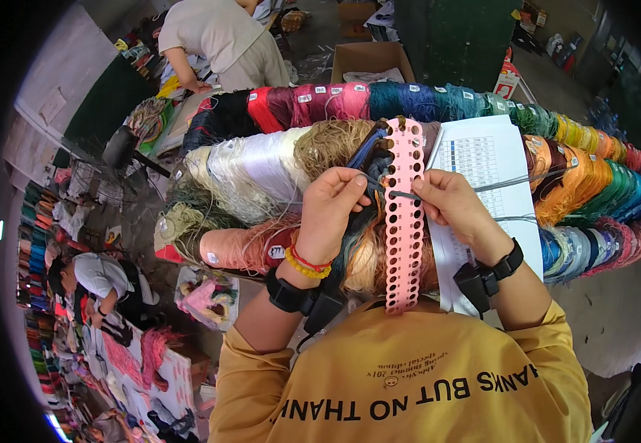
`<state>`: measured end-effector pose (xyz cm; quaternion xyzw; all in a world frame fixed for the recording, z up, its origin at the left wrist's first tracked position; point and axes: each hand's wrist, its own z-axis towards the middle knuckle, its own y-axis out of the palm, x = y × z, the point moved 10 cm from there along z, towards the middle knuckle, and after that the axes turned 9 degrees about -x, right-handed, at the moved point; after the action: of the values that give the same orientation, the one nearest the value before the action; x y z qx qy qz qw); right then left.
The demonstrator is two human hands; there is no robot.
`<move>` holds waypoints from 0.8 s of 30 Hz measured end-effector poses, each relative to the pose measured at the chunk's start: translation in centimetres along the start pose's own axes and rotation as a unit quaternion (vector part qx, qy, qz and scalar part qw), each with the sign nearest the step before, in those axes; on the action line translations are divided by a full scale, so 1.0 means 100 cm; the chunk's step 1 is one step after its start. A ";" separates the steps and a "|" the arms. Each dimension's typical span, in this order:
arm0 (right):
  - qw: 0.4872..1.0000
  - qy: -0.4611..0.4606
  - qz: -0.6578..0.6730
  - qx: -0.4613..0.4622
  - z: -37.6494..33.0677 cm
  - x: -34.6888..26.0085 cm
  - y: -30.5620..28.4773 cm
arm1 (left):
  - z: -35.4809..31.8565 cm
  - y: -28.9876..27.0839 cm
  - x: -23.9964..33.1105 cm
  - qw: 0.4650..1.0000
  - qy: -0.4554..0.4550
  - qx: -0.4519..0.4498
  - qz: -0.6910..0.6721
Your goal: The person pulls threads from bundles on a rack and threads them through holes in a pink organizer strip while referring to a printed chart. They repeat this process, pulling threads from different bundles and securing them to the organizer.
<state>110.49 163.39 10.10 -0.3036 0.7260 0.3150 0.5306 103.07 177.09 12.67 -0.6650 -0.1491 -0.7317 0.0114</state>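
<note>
A long pink thread card point(403, 258) with rows of holes along both edges stands upright in front of me. Hanks of blue, dark and tan thread hang along its left side. My left hand point(331, 210) is closed in a pinch on a grey strand by the card's left edge. On the opposite edge, my right hand point(450, 203) pinches grey thread point(405, 194) that crosses the card, its fingers close to the holes. Loose grey strands point(512, 181) trail off to the right over a printed paper chart point(483, 151). The fingertips partly hide the strand's ends.
Rows of colourful thread spools point(320, 103) surround the work, with white cones point(261, 166) at left and orange ones point(560, 192) at right. A cardboard box point(371, 59) sits behind. One person point(213, 37) bends over a far table; another point(99, 284) works at left beside pink yarn point(154, 354).
</note>
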 end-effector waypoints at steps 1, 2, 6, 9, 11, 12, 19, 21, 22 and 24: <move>1.000 -0.001 -0.001 0.001 0.000 0.000 0.000 | -0.001 -0.001 -0.001 1.000 -0.007 0.006 -0.021; 1.000 -0.002 -0.003 0.002 0.001 0.000 -0.001 | -0.001 -0.001 0.000 1.000 -0.007 0.006 -0.021; 1.000 -0.004 -0.003 0.004 0.004 0.002 -0.002 | -0.001 -0.002 -0.007 0.995 -0.051 0.010 -0.081; 1.000 0.002 -0.004 0.009 0.005 0.003 -0.003 | -0.001 -0.002 -0.010 0.992 -0.068 0.007 -0.107; 1.000 0.006 -0.003 0.014 0.005 0.004 -0.003 | -0.001 -0.003 -0.012 0.991 -0.071 0.007 -0.113; 1.000 0.006 -0.003 0.012 0.005 0.003 -0.002 | -0.001 -0.005 -0.010 0.994 -0.061 0.014 -0.094; 0.999 0.011 -0.045 0.014 0.004 -0.001 -0.002 | 0.002 -0.012 -0.014 0.998 -0.038 0.037 -0.041; 0.999 0.013 -0.048 0.013 0.004 0.000 -0.004 | 0.000 -0.012 -0.018 0.996 -0.070 0.038 -0.040; 0.999 0.011 -0.051 0.008 0.004 -0.001 -0.003 | -0.002 -0.012 -0.023 0.993 -0.101 0.039 -0.039; 0.999 0.010 -0.053 0.004 0.004 0.000 -0.003 | -0.001 -0.012 -0.029 0.992 -0.108 0.036 -0.046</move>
<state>110.92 163.52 9.99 -0.3429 0.7154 0.2802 0.5404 103.01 177.65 9.57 -0.7317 -0.2057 -0.6497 -0.0145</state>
